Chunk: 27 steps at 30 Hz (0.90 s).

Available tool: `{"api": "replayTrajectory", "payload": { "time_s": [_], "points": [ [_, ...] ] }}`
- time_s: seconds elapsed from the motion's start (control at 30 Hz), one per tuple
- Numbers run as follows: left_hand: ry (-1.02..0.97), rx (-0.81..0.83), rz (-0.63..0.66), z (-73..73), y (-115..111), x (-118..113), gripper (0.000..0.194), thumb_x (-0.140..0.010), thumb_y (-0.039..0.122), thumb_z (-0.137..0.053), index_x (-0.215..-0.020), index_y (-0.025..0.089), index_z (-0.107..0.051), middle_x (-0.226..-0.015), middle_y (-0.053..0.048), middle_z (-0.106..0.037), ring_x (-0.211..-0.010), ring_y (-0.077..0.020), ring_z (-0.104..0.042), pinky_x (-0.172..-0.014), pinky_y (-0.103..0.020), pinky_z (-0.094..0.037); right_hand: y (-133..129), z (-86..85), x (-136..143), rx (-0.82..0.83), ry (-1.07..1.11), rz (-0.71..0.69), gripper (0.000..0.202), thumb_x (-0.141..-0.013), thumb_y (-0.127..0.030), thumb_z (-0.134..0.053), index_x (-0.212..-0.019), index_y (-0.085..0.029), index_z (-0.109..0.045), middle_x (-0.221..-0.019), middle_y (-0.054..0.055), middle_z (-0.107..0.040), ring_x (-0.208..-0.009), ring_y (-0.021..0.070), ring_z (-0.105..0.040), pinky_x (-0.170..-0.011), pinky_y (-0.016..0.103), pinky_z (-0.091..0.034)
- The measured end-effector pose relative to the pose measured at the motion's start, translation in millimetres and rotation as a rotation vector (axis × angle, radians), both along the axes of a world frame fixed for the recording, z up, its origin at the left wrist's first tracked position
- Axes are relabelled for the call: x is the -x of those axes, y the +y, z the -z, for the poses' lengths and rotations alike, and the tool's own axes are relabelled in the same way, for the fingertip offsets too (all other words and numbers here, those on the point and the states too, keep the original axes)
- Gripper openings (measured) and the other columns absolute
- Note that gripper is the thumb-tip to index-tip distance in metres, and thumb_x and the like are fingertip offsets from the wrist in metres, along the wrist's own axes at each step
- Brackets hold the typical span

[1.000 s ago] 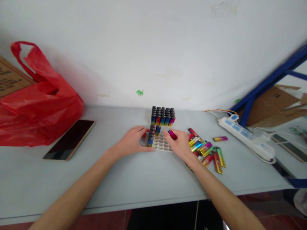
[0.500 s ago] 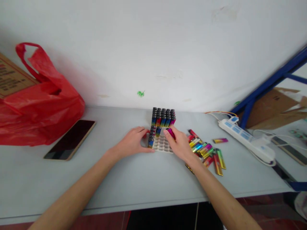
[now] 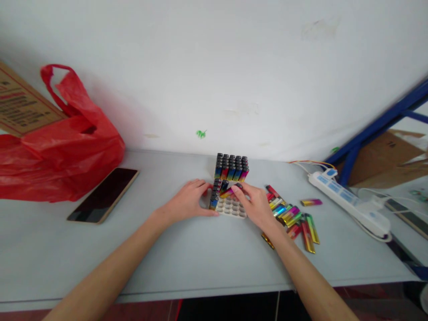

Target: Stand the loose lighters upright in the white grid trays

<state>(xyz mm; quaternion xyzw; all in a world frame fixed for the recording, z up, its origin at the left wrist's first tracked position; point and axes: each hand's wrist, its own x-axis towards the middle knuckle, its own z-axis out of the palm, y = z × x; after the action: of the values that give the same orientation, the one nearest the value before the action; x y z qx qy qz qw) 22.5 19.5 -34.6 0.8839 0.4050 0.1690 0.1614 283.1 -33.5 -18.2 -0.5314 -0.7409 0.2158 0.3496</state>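
Observation:
A pale tray (image 3: pixel 231 209) with rows of holes lies on the table. Upright lighters (image 3: pixel 232 167) with black tops fill its back part, and more stand along its left edge. My right hand (image 3: pixel 256 203) pinches a pink and yellow lighter (image 3: pixel 228 192), tilted over the tray's holes. Around the tray's left edge, my left hand (image 3: pixel 192 200) rests with thumb and fingers apart, touching the tray at the front corner. Loose metallic-coloured lighters (image 3: pixel 290 216) lie in a pile to the right, partly behind my right wrist.
On the left are a red plastic bag (image 3: pixel 72 156), a cardboard box (image 3: pixel 26 104) and a phone (image 3: pixel 103 195). To the right lie a white power strip (image 3: pixel 347 205) with cables, a blue metal frame (image 3: pixel 377 125) and brown cardboard (image 3: pixel 384 158). A wall rises behind the table.
The lighter in my right hand has tipped, its coloured end now pointing left over the tray's holes. My left hand stays at the tray's left edge. The whole view has shifted slightly.

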Motion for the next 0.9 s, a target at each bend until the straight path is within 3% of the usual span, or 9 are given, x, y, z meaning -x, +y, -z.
{"api": "replayTrajectory", "payload": {
  "time_s": [0.13, 0.23, 0.33, 0.43, 0.53, 0.67, 0.77, 0.9],
  "points": [
    [-0.006, 0.005, -0.002, 0.2, 0, -1, 0.071, -0.072, 0.076, -0.095, -0.111, 0.021, -0.073, -0.111, -0.011, -0.077, -0.109, -0.0377, -0.073, -0.101, -0.048, -0.057, 4, 3.1, 12, -0.093, -0.254, -0.031, 0.031, -0.118, -0.041, -0.056, -0.100, -0.021, -0.072, -0.098, 0.010, -0.084, -0.092, 0.0268, -0.079, -0.082, 0.035, -0.053],
    [-0.007, 0.000, -0.009, 0.6, 0, -1, 0.070, -0.073, 0.078, -0.093, -0.111, 0.022, -0.073, -0.113, -0.012, -0.077, -0.110, -0.0381, -0.073, -0.102, -0.048, -0.056, 5, -0.1, 25, -0.171, -0.482, 0.042, 0.031, -0.117, -0.043, -0.059, -0.106, -0.019, -0.074, -0.106, 0.015, -0.083, -0.101, 0.0302, -0.079, -0.089, 0.039, -0.051],
    [0.011, 0.000, -0.026, 1.3, 1, -1, 0.066, -0.075, 0.079, -0.090, -0.105, 0.022, -0.073, -0.110, -0.012, -0.077, -0.106, -0.0375, -0.073, -0.099, -0.048, -0.057, 6, -1.3, 31, -0.079, -0.575, 0.097, 0.029, -0.115, -0.042, -0.064, -0.103, -0.019, -0.076, -0.100, 0.013, -0.084, -0.092, 0.0284, -0.079, -0.087, 0.039, -0.049],
    [0.007, 0.005, -0.022, 1.8, 2, -1, 0.066, -0.076, 0.081, -0.087, -0.102, 0.022, -0.073, -0.107, -0.012, -0.076, -0.104, -0.0373, -0.072, -0.098, -0.048, -0.057, 5, 1.8, 25, -0.002, -0.532, 0.020, 0.026, -0.112, -0.037, -0.071, -0.094, -0.019, -0.075, -0.098, 0.010, -0.084, -0.089, 0.0254, -0.078, -0.087, 0.036, -0.048],
    [-0.007, 0.000, -0.015, 2.3, 3, 0, 0.066, -0.076, 0.081, -0.086, -0.102, 0.022, -0.073, -0.107, -0.011, -0.076, -0.104, -0.0370, -0.072, -0.099, -0.048, -0.057, 5, 2.4, 9, -0.028, -0.350, -0.034, 0.026, -0.113, -0.037, -0.069, -0.095, -0.020, -0.075, -0.093, 0.004, -0.082, -0.083, 0.0212, -0.074, -0.080, 0.032, -0.047],
    [-0.007, -0.002, -0.023, 1.9, 4, 1, 0.068, -0.075, 0.081, -0.087, -0.104, 0.022, -0.074, -0.108, -0.011, -0.077, -0.103, -0.0361, -0.073, -0.099, -0.048, -0.058, 9, -5.5, -26, -0.137, -0.162, 0.136, 0.037, -0.117, -0.043, -0.054, -0.098, -0.021, -0.076, -0.081, 0.003, -0.076, -0.074, 0.0204, -0.069, -0.076, 0.032, -0.047],
    [0.002, 0.009, -0.025, -0.1, 3, 1, 0.069, -0.075, 0.081, -0.086, -0.106, 0.021, -0.074, -0.110, -0.011, -0.077, -0.103, -0.0360, -0.073, -0.099, -0.048, -0.058, 14, -7.9, -62, -0.148, -0.201, 0.288, 0.032, -0.114, -0.043, -0.057, -0.101, -0.021, -0.076, -0.081, 0.005, -0.075, -0.077, 0.0232, -0.070, -0.081, 0.034, -0.051],
    [0.026, 0.027, -0.022, -3.0, 3, 0, 0.069, -0.077, 0.081, -0.086, -0.107, 0.020, -0.073, -0.113, -0.013, -0.077, -0.105, -0.0365, -0.073, -0.099, -0.048, -0.058, 13, 2.2, -102, 0.037, -0.337, 0.458, 0.031, -0.107, -0.049, -0.069, -0.104, -0.020, -0.077, -0.085, 0.008, -0.077, -0.084, 0.0275, -0.071, -0.086, 0.039, -0.053]
  ]
}}
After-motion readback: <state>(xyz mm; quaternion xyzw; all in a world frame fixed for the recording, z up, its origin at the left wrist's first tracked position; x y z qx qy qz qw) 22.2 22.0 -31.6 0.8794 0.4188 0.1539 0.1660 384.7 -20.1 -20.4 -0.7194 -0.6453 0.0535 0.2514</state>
